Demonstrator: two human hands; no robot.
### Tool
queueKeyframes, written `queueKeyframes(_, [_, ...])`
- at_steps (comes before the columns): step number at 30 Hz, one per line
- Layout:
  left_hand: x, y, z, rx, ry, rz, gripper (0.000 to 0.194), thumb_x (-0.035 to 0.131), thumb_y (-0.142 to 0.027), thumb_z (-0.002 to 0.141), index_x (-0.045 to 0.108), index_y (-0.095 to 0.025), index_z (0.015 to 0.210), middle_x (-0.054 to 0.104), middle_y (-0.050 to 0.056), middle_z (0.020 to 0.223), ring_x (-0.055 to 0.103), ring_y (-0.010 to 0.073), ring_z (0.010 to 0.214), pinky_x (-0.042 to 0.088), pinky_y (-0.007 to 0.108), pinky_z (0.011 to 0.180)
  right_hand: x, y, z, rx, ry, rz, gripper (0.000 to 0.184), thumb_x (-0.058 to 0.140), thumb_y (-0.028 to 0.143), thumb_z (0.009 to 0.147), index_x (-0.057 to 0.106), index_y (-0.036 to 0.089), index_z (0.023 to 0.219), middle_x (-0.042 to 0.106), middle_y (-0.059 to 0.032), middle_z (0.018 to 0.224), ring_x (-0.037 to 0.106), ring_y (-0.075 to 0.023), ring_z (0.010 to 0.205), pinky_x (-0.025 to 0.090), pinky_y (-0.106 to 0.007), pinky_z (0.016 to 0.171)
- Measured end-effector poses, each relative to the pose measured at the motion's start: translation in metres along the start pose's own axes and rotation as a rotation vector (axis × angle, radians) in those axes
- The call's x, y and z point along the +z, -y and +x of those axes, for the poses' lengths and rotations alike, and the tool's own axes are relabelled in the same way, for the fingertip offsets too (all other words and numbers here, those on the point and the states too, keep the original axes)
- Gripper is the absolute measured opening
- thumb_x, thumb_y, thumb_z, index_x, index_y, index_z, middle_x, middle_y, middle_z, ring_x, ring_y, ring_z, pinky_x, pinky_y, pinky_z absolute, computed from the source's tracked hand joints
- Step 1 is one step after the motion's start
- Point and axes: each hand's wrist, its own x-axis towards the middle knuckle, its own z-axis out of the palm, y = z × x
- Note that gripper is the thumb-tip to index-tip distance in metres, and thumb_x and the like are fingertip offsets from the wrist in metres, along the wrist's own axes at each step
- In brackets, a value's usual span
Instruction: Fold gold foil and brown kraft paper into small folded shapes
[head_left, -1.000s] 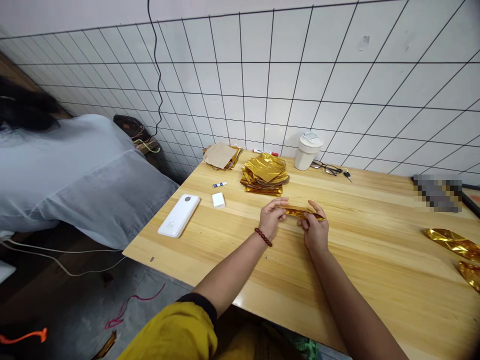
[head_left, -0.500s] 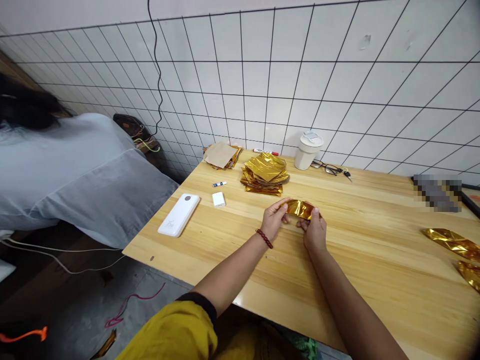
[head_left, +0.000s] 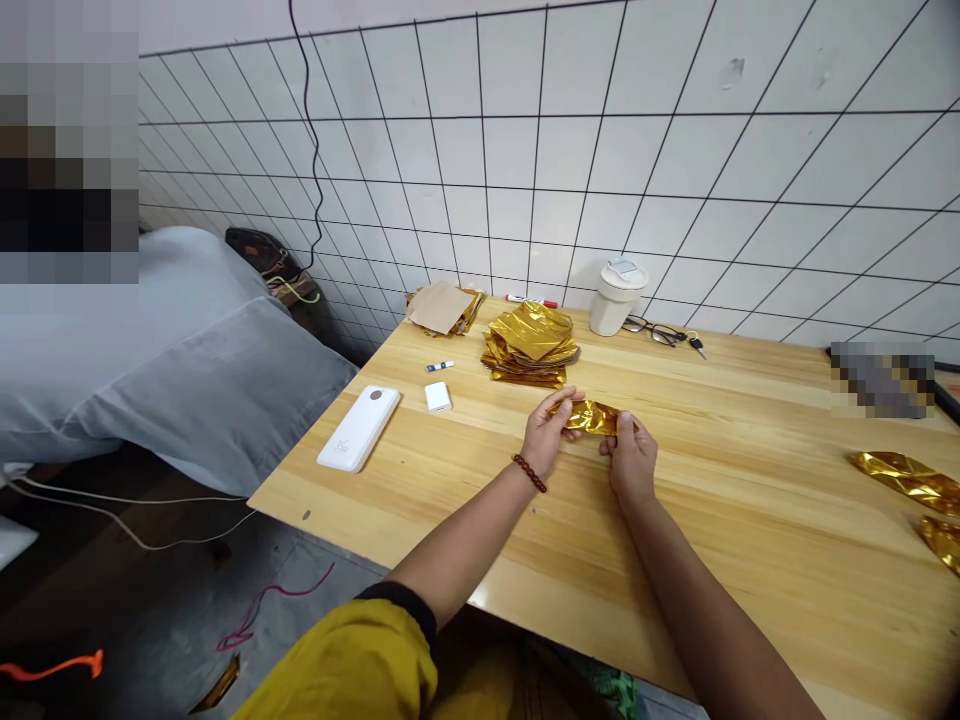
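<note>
A folded strip of gold foil paper [head_left: 592,417] is stretched between my two hands, just above the wooden table. My left hand [head_left: 549,425], with a dark red bead bracelet on its wrist, pinches the strip's left end. At the other end, my right hand [head_left: 631,455] grips it with the thumb on top. Beyond them lies a stack of gold foil sheets [head_left: 531,340]. Two folded gold foil pieces, one a long shape [head_left: 904,474] and one cut off by the frame [head_left: 941,540], rest at the far right.
On the table [head_left: 450,520] are a white power bank [head_left: 358,430], a white charger [head_left: 438,398], a brown-topped paper stack [head_left: 439,306], a red marker [head_left: 531,301], a lidded cup [head_left: 618,298], glasses [head_left: 664,335] and keys [head_left: 697,344]. Another person in grey [head_left: 202,360] sits at left.
The foil strip, arched before, is now flatter and straighter between my hands. My right hand's thumb has shifted slightly left along it. Both hands keep their hold.
</note>
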Motion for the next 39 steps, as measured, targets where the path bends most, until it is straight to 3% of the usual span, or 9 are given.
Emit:
queueKeyframes(3, [-0.003, -0.002, 0.002, 0.020, 0.005, 0.078, 0.046, 0.068, -0.053, 0.077, 0.072, -0.016, 0.105, 0.069, 0.011, 0.107, 0.062, 0.0139, 0.075, 0.050, 0.022, 0.053, -0.001, 0.001, -0.002, -0.016, 0.029, -0.028, 0.046, 0.057, 0.062, 0.084, 0.055, 0.018, 0.071, 0.040, 0.0075, 0.049, 0.038, -0.0077, 0.044, 0.036, -0.021, 0.043])
queueKeyframes(7, [-0.008, -0.002, 0.004, 0.088, 0.096, 0.219, 0.045, 0.065, -0.053, 0.079, 0.073, -0.018, 0.108, 0.068, 0.010, 0.110, 0.063, 0.0165, 0.082, 0.055, 0.025, 0.059, -0.002, 0.002, -0.002, -0.016, -0.003, -0.035, 0.047, 0.057, 0.062, 0.084, 0.056, 0.018, 0.069, 0.040, 0.0071, 0.048, 0.038, -0.0076, 0.044, 0.036, -0.021, 0.043])
queueKeyframes(13, [-0.009, 0.006, 0.004, 0.117, 0.151, 0.296, 0.046, 0.063, -0.048, 0.082, 0.068, -0.020, 0.119, 0.065, 0.011, 0.123, 0.066, 0.0209, 0.093, 0.059, 0.029, 0.064, -0.003, 0.000, -0.001, -0.030, -0.071, 0.002, 0.050, 0.058, 0.062, 0.083, 0.069, 0.015, 0.098, 0.055, 0.0028, 0.064, 0.040, -0.0062, 0.045, 0.038, -0.021, 0.044])
queueKeyframes(19, [-0.011, 0.008, 0.003, 0.165, 0.156, 0.343, 0.041, 0.063, -0.044, 0.084, 0.068, -0.023, 0.118, 0.068, 0.010, 0.120, 0.064, 0.0233, 0.106, 0.057, 0.037, 0.084, -0.004, -0.001, -0.001, -0.045, -0.062, -0.040, 0.048, 0.057, 0.060, 0.084, 0.070, 0.016, 0.100, 0.062, -0.0012, 0.079, 0.042, -0.0052, 0.047, 0.039, -0.021, 0.045])
queueKeyframes(22, [-0.011, 0.006, 0.005, 0.124, 0.142, 0.260, 0.046, 0.065, -0.046, 0.082, 0.065, -0.023, 0.122, 0.067, 0.010, 0.120, 0.064, 0.0221, 0.103, 0.057, 0.034, 0.079, -0.004, 0.001, -0.002, -0.041, -0.059, -0.025, 0.048, 0.057, 0.059, 0.085, 0.069, 0.017, 0.105, 0.060, 0.0004, 0.076, 0.043, -0.0059, 0.048, 0.040, -0.022, 0.046])
queueKeyframes(25, [-0.010, 0.002, 0.008, 0.062, 0.094, 0.115, 0.057, 0.067, -0.050, 0.080, 0.059, -0.021, 0.128, 0.067, 0.011, 0.117, 0.065, 0.0159, 0.084, 0.053, 0.026, 0.064, -0.003, 0.003, -0.003, -0.018, -0.035, -0.008, 0.049, 0.056, 0.059, 0.085, 0.067, 0.017, 0.108, 0.051, 0.0044, 0.063, 0.042, -0.0075, 0.049, 0.041, -0.022, 0.048])
queueKeyframes(29, [-0.010, -0.003, 0.011, -0.021, 0.012, -0.074, 0.065, 0.065, -0.059, 0.079, 0.057, -0.017, 0.127, 0.069, 0.005, 0.084, 0.059, 0.0091, 0.060, 0.047, 0.023, 0.060, -0.003, 0.003, -0.003, -0.017, 0.007, 0.008, 0.050, 0.054, 0.060, 0.087, 0.068, 0.016, 0.106, 0.046, 0.0057, 0.056, 0.042, -0.0089, 0.049, 0.039, -0.022, 0.048])
queueKeyframes(31, [-0.011, -0.004, 0.013, -0.048, -0.015, -0.139, 0.065, 0.062, -0.061, 0.079, 0.056, -0.016, 0.125, 0.066, 0.003, 0.076, 0.059, 0.0098, 0.060, 0.046, 0.023, 0.059, -0.003, 0.001, -0.002, -0.018, 0.021, 0.002, 0.050, 0.053, 0.059, 0.087, 0.068, 0.015, 0.106, 0.047, 0.0053, 0.057, 0.043, -0.0091, 0.050, 0.038, -0.022, 0.048])
queueKeyframes(39, [-0.012, -0.005, 0.017, -0.062, -0.071, -0.169, 0.057, 0.067, -0.057, 0.078, 0.058, -0.018, 0.119, 0.065, 0.003, 0.084, 0.058, 0.0091, 0.063, 0.045, 0.022, 0.058, -0.004, 0.000, -0.002, -0.027, 0.030, -0.050, 0.042, 0.066, 0.052, 0.081, 0.068, 0.016, 0.103, 0.055, 0.0035, 0.063, 0.049, -0.0101, 0.055, 0.043, -0.023, 0.053])
